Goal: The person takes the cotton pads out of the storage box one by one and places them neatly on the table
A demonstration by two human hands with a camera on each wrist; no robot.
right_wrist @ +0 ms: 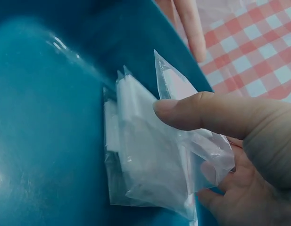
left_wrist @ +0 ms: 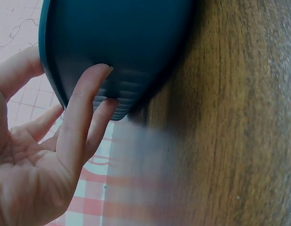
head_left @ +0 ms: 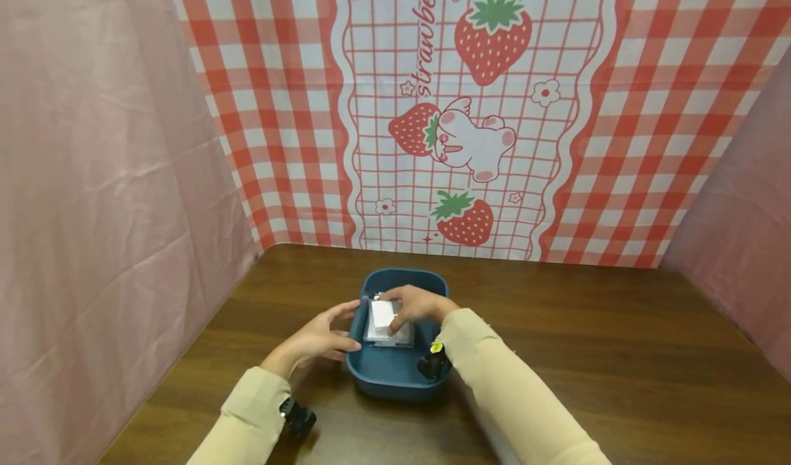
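Observation:
A deep blue plastic bin (head_left: 395,376) with rounded corners stands on the table. Inside, against its left side, lie several clear plastic bags (right_wrist: 154,155) with flat white contents. My right hand (head_left: 417,305) reaches into the bin and pinches the top clear plastic bag (right_wrist: 176,84), thumb on one face and fingers behind it. What the white contents are, I cannot tell. My left hand (head_left: 321,334) is at the bin's left wall, its spread fingers (left_wrist: 81,101) touching the outside near the rim. Part of the bags is hidden under the right hand.
The brown wooden table (head_left: 587,355) extends around the bin. Behind it hangs a red checked cloth (head_left: 296,142) with strawberry prints, and a pale pink curtain (head_left: 111,176) borders the left. Small black devices are strapped at both wrists.

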